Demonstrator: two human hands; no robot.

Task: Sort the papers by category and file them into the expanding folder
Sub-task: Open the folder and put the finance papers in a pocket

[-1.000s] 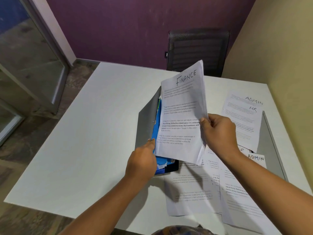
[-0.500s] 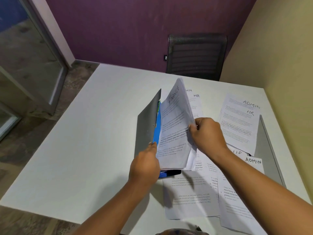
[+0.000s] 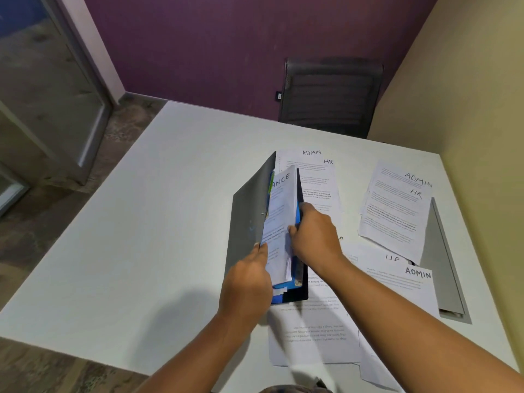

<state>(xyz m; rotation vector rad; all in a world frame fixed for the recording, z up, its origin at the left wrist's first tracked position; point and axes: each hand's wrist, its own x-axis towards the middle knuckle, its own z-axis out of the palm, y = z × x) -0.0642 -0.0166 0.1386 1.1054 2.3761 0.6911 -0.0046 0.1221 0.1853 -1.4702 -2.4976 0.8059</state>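
Filing partly done: right hand (image 3: pixel 314 236) fingers pinching finance sheet (image 3: pixel 279 211), feeding it into folder (image 3: pixel 249 214) standing mid worktop (image 3: pixel 141 251); left hand (image 3: pixel 249 276) gripping its grey cover; admin and HR sheets (image 3: pixel 394 211) lying loose at folder's 12, 2 and 5 o'clock, unfiled

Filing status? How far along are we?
Done: nothing clearly finished beyond the FINANCE sheets sitting mostly inside the expanding folder. In hand: left hand holds the folder open by its cover, and right hand grips those sheets. Left: ADMIN and HR papers lie loose on the table in several piles. Early to midway, I'd guess.
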